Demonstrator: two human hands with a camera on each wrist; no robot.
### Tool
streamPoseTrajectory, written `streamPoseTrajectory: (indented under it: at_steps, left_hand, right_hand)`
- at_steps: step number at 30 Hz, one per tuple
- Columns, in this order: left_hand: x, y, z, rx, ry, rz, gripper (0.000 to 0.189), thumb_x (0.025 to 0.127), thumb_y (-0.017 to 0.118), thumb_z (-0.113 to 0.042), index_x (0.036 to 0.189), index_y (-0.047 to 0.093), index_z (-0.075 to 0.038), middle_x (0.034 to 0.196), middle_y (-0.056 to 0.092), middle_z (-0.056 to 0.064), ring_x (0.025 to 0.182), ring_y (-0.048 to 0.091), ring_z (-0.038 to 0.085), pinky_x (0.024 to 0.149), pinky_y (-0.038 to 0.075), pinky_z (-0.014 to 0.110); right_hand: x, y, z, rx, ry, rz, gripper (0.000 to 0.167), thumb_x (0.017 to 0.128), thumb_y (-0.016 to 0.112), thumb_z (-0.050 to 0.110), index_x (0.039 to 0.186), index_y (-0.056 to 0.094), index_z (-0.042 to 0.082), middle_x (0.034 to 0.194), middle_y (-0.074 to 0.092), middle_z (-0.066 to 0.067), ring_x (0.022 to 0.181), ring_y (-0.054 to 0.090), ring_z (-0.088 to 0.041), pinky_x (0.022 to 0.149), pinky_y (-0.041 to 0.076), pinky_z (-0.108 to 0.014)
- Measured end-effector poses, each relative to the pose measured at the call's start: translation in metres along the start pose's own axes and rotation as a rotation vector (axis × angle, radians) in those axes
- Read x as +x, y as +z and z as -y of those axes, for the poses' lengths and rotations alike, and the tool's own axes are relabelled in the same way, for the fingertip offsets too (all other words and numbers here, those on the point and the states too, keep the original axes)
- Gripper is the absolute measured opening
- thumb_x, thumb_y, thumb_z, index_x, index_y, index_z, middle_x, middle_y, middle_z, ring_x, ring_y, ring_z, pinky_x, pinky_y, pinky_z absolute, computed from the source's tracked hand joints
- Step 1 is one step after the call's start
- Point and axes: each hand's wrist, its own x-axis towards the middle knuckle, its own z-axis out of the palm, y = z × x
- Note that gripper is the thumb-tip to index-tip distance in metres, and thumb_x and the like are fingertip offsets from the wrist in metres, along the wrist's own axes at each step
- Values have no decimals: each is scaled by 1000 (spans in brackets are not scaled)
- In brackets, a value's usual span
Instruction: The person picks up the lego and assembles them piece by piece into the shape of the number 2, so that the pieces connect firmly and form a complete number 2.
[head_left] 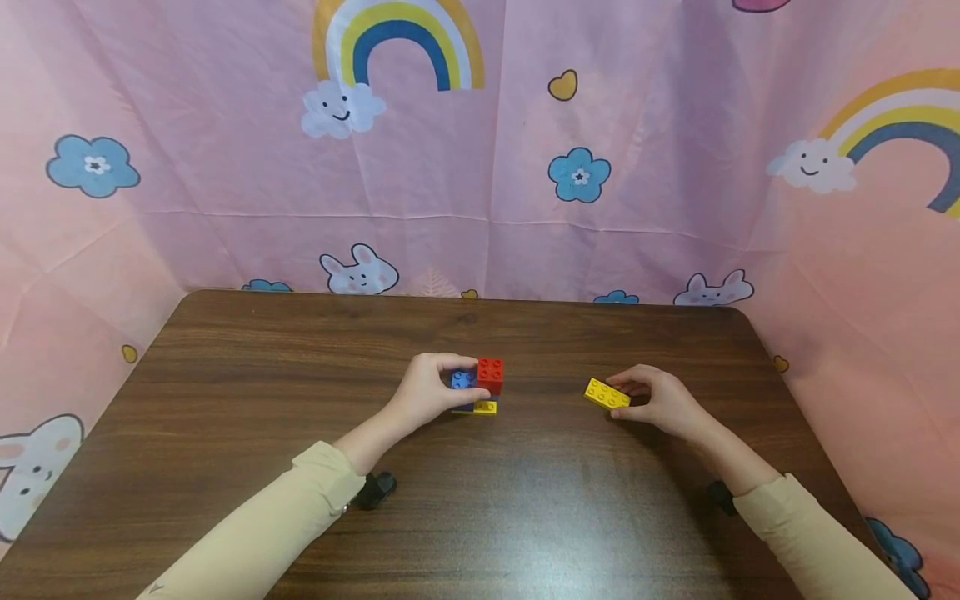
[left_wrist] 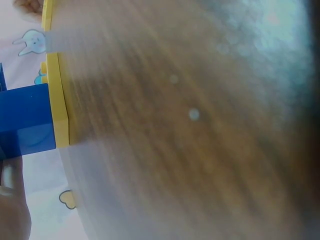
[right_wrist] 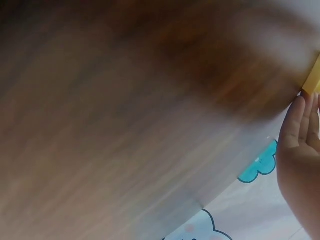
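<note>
In the head view my left hand (head_left: 425,390) grips a small stack of toy building bricks near the middle of the table. On the stack, a red brick (head_left: 491,376) sits at the upper right beside a blue brick (head_left: 463,380), and a flat yellow brick (head_left: 486,407) shows at the bottom. The left wrist view shows the blue brick's side (left_wrist: 27,120) above the yellow base (left_wrist: 58,100). To the right, my right hand (head_left: 663,402) pinches a separate flat yellow brick (head_left: 606,393) by its right end, thumb in front and fingers behind. Its studs face up.
Both bricks are over a dark brown wooden table (head_left: 300,350). A pink patterned cloth (head_left: 450,167) hangs behind the table and along its sides. Dark wrist straps (head_left: 377,490) show under the sleeves (head_left: 262,525).
</note>
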Motion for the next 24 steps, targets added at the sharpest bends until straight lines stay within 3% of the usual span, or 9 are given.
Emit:
streamPoseTrajectory:
  at_steps: [24]
  left_hand:
    - [0, 0, 1, 9, -10, 2, 45, 84, 93, -19, 123, 78, -2, 126, 78, 17, 119, 72, 35, 104, 60, 54]
  right_hand:
    - [1, 4, -3, -97, -82, -28, 45, 81, 93, 8, 121, 74, 1, 111, 72, -12, 100, 69, -26, 92, 64, -50]
